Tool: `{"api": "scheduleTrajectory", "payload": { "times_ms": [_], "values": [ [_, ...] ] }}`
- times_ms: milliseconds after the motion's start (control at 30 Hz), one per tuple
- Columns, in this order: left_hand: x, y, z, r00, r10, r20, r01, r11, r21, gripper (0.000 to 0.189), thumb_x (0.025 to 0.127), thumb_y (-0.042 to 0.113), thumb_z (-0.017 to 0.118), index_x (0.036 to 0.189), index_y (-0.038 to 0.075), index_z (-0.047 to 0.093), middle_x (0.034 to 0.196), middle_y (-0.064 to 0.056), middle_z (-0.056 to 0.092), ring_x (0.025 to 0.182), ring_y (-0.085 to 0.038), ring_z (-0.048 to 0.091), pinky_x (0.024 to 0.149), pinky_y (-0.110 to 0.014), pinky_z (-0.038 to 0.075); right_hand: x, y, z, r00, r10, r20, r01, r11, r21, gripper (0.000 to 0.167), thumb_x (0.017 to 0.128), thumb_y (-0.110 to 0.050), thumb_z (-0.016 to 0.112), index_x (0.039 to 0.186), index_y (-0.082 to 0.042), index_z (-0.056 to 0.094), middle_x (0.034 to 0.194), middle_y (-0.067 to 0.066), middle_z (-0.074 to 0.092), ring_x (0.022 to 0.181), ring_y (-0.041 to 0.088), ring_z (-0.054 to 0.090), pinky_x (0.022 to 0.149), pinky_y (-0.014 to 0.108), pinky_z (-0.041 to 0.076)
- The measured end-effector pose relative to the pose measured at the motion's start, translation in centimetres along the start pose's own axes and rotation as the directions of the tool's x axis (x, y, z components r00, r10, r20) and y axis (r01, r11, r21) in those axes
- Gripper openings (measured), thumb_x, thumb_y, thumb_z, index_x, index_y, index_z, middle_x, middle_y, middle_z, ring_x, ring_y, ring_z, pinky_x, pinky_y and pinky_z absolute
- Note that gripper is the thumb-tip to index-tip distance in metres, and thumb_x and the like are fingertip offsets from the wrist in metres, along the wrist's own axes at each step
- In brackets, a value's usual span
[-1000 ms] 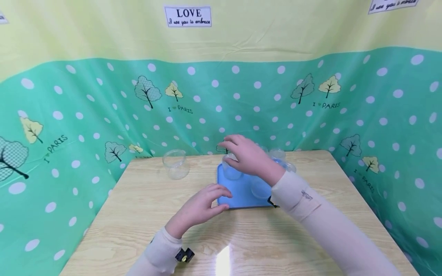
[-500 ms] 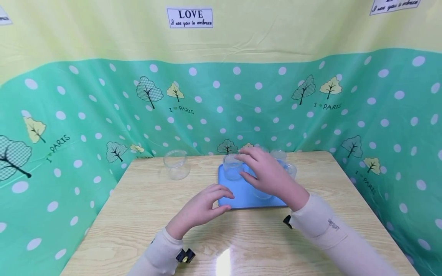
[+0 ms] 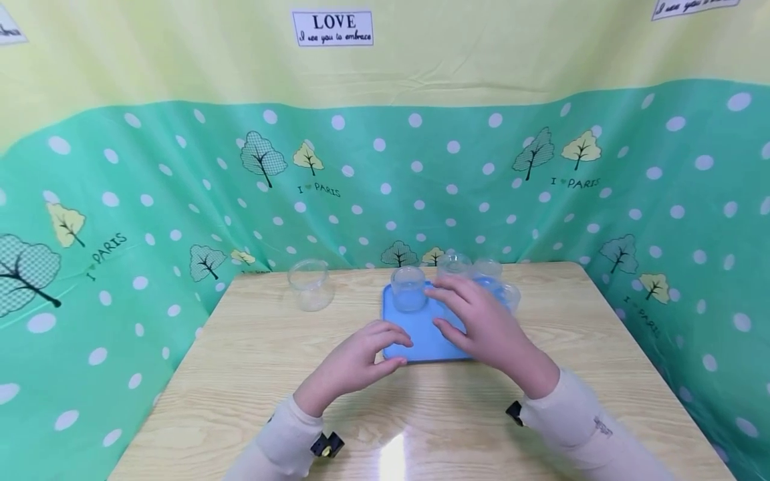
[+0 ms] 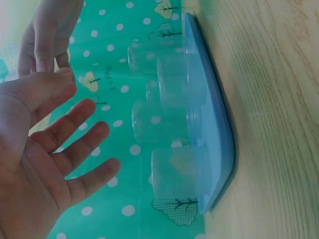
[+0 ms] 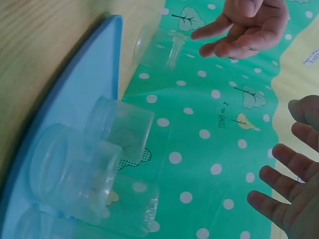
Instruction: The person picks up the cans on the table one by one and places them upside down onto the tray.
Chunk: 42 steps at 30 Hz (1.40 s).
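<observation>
My left hand [image 3: 363, 359] hovers over the front left corner of the blue tray [image 3: 427, 337], fingers spread and loosely bent, holding nothing. Above the tray's right part is my right hand [image 3: 484, 327], its fingers also apart around air. A clear plastic cup [image 3: 409, 291] stands on the tray's back left, just beyond the right fingertips. More clear cups [image 3: 510, 297] stand on the right side, partly hidden by the right hand. In the left wrist view, several clear cups [image 4: 174, 174] stand on the tray, apart from the fingers. The right wrist view shows clear cups [image 5: 75, 172] below the bare right palm.
Off the tray, a clear container with a wide rim [image 3: 311, 286] stands on the wooden table [image 3: 259, 374] at the back left. Clear cups [image 3: 454, 264] stand at the tray's back right. A green and yellow curtain [image 3: 337, 200] encloses the table's back and sides.
My right hand has drawn back to the right and toward me, away from the cup at the tray's back left, uncovering it. The left hand has barely moved.
</observation>
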<state>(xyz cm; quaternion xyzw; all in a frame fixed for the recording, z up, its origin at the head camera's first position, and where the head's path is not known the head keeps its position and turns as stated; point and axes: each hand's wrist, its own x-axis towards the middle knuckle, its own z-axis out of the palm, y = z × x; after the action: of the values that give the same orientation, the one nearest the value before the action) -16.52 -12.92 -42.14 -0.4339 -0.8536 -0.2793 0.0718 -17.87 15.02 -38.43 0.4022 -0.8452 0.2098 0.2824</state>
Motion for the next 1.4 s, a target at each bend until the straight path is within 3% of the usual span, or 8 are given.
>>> {"api": "scheduleTrajectory", "payload": {
  "times_ms": [300, 533, 900, 1233, 1400],
  "values": [
    [0.0, 0.3, 0.1, 1.000, -0.005, 0.002, 0.005, 1.000, 0.013, 0.023, 0.098, 0.027, 0.072, 0.120, 0.020, 0.069, 0.122, 0.010, 0.065, 0.120, -0.008, 0.059, 0.103, -0.028, 0.052, -2.1, 0.2, 0.5, 0.999, 0.032, 0.003, -0.032, 0.999, 0.004, 0.054, 0.091, -0.024, 0.077, 0.142, -0.016, 0.060, 0.144, 0.008, 0.057, 0.137, 0.027, 0.051, 0.110, 0.049, 0.048],
    [0.0, 0.4, 0.1, 0.999, 0.038, -0.008, -0.037, 0.998, 0.049, 0.021, 0.098, 0.025, 0.072, 0.119, 0.021, 0.070, 0.121, 0.011, 0.065, 0.118, -0.006, 0.059, 0.100, -0.026, 0.053, -2.4, 0.1, 0.7, 0.999, 0.047, -0.002, -0.047, 0.999, 0.010, 0.054, 0.092, -0.026, 0.076, 0.143, -0.018, 0.059, 0.145, 0.006, 0.056, 0.138, 0.026, 0.050, 0.111, 0.048, 0.048],
    [-0.1, 0.7, -0.2, 1.000, 0.009, -0.001, -0.009, 0.999, 0.044, 0.022, 0.099, 0.028, 0.071, 0.120, 0.021, 0.069, 0.123, 0.010, 0.065, 0.120, -0.008, 0.059, 0.102, -0.027, 0.053, -2.9, -0.2, 1.1, 0.999, 0.051, -0.015, -0.050, 0.998, 0.029, 0.052, 0.093, -0.026, 0.075, 0.142, -0.018, 0.060, 0.145, 0.009, 0.056, 0.139, 0.029, 0.049, 0.111, 0.050, 0.047],
    [0.8, 0.2, 1.6, 0.999, 0.045, 0.024, -0.047, 0.995, 0.093, 0.022, 0.098, 0.026, 0.072, 0.120, 0.022, 0.069, 0.121, 0.009, 0.066, 0.118, -0.009, 0.060, 0.101, -0.027, 0.053, -3.3, 0.1, 1.3, 0.998, 0.062, -0.007, -0.062, 0.998, 0.029, 0.051, 0.092, -0.024, 0.076, 0.139, -0.014, 0.062, 0.146, 0.009, 0.056, 0.139, 0.030, 0.049, 0.111, 0.050, 0.047],
    [0.9, -0.1, 2.0, 0.999, 0.013, 0.031, -0.017, 0.993, 0.117, 0.025, 0.097, 0.025, 0.073, 0.121, 0.022, 0.069, 0.123, 0.009, 0.065, 0.120, -0.011, 0.059, 0.103, -0.030, 0.052, -3.3, 0.3, 1.2, 0.997, 0.072, -0.001, -0.072, 0.997, 0.030, 0.051, 0.092, -0.024, 0.076, 0.141, -0.015, 0.061, 0.147, 0.006, 0.055, 0.139, 0.028, 0.048, 0.112, 0.048, 0.047]
  ]
}}
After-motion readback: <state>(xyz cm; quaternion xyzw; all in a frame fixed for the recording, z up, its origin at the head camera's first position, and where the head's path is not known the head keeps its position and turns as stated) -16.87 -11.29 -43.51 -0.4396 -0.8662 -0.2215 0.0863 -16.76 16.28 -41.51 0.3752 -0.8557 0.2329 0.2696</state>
